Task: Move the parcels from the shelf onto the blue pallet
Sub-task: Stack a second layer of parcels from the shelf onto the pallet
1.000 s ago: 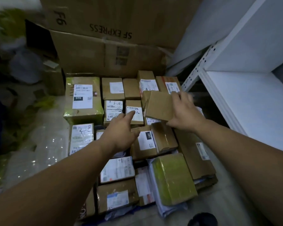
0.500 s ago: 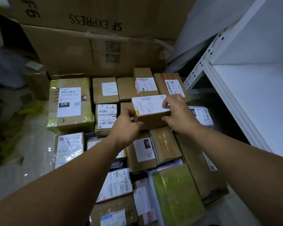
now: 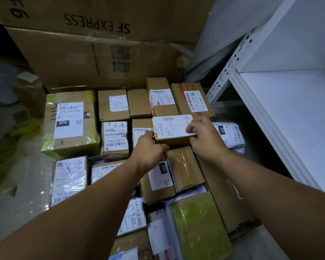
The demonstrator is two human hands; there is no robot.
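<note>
While both grip it, small labelled parcel (image 3: 174, 131) sits atop stacked parcels: L hand (image 3: 150, 149) pinching left end, R hand (image 3: 204, 139) clamped on right end, beside white shelf (image 3: 289, 119).

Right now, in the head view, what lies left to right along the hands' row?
Brown carton with green tape, brown box with handwritten label, left hand, brown parcel with white label, right hand, white plastic mailer, white shelf.

Dim, bluish light; the white metal shelf (image 3: 289, 119) at right is brightest. Glare spots fleck the clear plastic wrap (image 3: 32, 181). The left edge blurs; wide-angle distortion bends the borders.
</note>
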